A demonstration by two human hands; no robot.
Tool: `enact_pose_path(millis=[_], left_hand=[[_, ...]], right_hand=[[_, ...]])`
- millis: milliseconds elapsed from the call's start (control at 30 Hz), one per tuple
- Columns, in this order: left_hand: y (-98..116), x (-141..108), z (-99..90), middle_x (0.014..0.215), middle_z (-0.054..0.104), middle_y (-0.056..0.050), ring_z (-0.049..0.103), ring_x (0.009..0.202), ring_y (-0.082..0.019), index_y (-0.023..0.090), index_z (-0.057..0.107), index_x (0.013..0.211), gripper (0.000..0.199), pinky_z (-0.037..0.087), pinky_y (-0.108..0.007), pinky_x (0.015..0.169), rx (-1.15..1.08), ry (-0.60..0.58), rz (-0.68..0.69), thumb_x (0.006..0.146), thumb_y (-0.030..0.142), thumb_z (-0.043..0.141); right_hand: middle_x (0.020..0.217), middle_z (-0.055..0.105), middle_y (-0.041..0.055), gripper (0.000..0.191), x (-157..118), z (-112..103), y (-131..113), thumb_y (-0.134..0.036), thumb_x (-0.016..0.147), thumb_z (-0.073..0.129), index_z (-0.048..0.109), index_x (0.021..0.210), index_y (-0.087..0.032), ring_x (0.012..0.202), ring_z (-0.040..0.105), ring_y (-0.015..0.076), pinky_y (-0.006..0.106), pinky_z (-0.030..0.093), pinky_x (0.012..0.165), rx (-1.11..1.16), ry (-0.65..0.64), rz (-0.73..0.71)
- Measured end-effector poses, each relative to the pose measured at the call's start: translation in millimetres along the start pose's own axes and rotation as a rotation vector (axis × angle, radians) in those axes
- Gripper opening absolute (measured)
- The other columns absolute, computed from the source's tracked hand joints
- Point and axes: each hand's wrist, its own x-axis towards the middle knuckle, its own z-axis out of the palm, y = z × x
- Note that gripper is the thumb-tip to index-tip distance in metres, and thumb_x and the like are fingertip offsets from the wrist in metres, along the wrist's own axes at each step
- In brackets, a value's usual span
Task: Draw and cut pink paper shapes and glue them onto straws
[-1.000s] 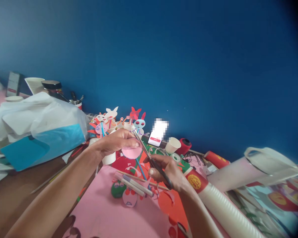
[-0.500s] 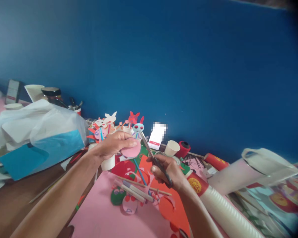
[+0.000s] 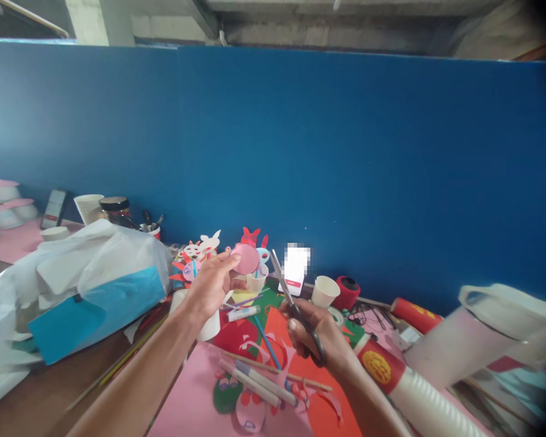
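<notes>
The person's left hand (image 3: pixel 212 285) is raised, its fingers partly closed, pinching a round pink paper disc (image 3: pixel 244 259) that hangs in the air at centre, fingertips covering its lower edge. The right hand (image 3: pixel 312 331) curls closed around black-handled steel scissors (image 3: pixel 295 309), hiding most of the handles, with the narrow blades (image 3: pixel 278 270) pointing up just beside the disc, not touching it. Behind the disc, colourful paper-cut figures (image 3: pixel 195 258) are partly hidden.
</notes>
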Motion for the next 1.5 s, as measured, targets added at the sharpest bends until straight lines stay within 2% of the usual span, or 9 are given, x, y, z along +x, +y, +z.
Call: enact_pose_path(millis=[267,500,600,700,800,967,1200,1367,1500], left_hand=[[-4,5,-3.3,0.065,0.063,0.001,0.059,0.057,-0.011,0.014,0.059,0.07,0.005,0.053,-0.023,0.05,-0.242,0.047,-0.071,0.073,0.012,0.062],[-6,7,-0.2,0.071,0.066,-0.004,0.064,0.069,-0.015,0.013,0.056,0.07,0.01,0.056,-0.029,0.067,-0.375,0.118,-0.1,0.077,0.005,0.054],[-4,6,2.9,0.081,0.068,-0.008,0.066,0.079,-0.019,0.012,0.057,0.078,0.011,0.055,-0.033,0.074,-0.422,0.119,-0.141,0.077,0.003,0.05],[-4,5,4.7,0.095,0.068,-0.012,0.065,0.089,-0.022,0.011,0.056,0.096,0.022,0.055,-0.036,0.076,-0.442,0.059,-0.191,0.078,0.004,0.047],[-6,4,5.0,0.102,0.066,-0.015,0.065,0.093,-0.025,0.01,0.054,0.106,0.029,0.055,-0.039,0.075,-0.462,-0.011,-0.234,0.079,0.005,0.043],[-8,4,6.2,0.106,0.065,-0.016,0.064,0.095,-0.027,0.011,0.053,0.11,0.03,0.055,-0.041,0.074,-0.472,-0.057,-0.252,0.082,0.013,0.042],[-17,1,13.7,0.099,0.067,-0.015,0.065,0.089,-0.025,0.01,0.056,0.104,0.025,0.056,-0.036,0.068,-0.341,-0.073,-0.354,0.083,0.016,0.045],[-29,-5,22.1,0.081,0.068,-0.009,0.066,0.071,-0.02,0.012,0.059,0.086,0.012,0.056,-0.033,0.058,-0.234,0.019,-0.33,0.08,0.014,0.049],[-39,-7,27.8,0.071,0.065,-0.005,0.063,0.066,-0.016,0.013,0.059,0.077,0.006,0.055,-0.03,0.057,-0.195,0.0,-0.317,0.075,0.011,0.054]], right_hand=[[0.048,0.046,-0.0075,0.039,2,8,5,-0.042,0.07,0.067,0.056,0.095,-0.015,0.039,0.042,0.0065,0.018,0.037,0.038,-0.034,0.031,0.008],[0.049,0.046,-0.0064,0.036,-2,-1,8,-0.04,0.07,0.067,0.058,0.093,-0.015,0.04,0.043,0.0069,0.018,0.037,0.039,-0.115,0.063,0.039],[0.051,0.046,-0.0056,0.04,-22,-6,27,-0.042,0.068,0.067,0.058,0.096,-0.014,0.04,0.043,0.0076,0.019,0.037,0.039,-0.134,0.17,0.074],[0.049,0.042,-0.006,0.042,-50,-12,60,-0.046,0.071,0.062,0.059,0.097,-0.013,0.039,0.038,0.0075,0.02,0.034,0.039,-0.174,0.285,0.117],[0.052,0.046,-0.0041,0.038,-73,-21,91,-0.042,0.069,0.063,0.061,0.094,-0.014,0.043,0.041,0.0095,0.021,0.035,0.043,-0.313,0.348,0.094],[0.049,0.045,-0.006,0.038,-90,-30,114,-0.034,0.067,0.063,0.058,0.1,-0.016,0.047,0.045,0.0125,0.022,0.037,0.048,-0.489,0.421,0.03],[0.059,0.057,-0.0037,0.027,-96,-27,104,-0.032,0.07,0.059,0.052,0.093,-0.021,0.049,0.053,0.0146,0.021,0.039,0.044,-0.44,0.547,0.12],[0.068,0.063,-0.0009,0.025,-95,-39,89,-0.029,0.072,0.056,0.05,0.094,-0.02,0.062,0.061,0.0177,0.023,0.044,0.055,-0.728,0.516,0.121],[0.08,0.066,0.0026,0.031,-95,-43,90,-0.026,0.077,0.046,0.044,0.108,-0.019,0.074,0.065,0.0202,0.027,0.047,0.063,-0.878,0.479,0.154]])
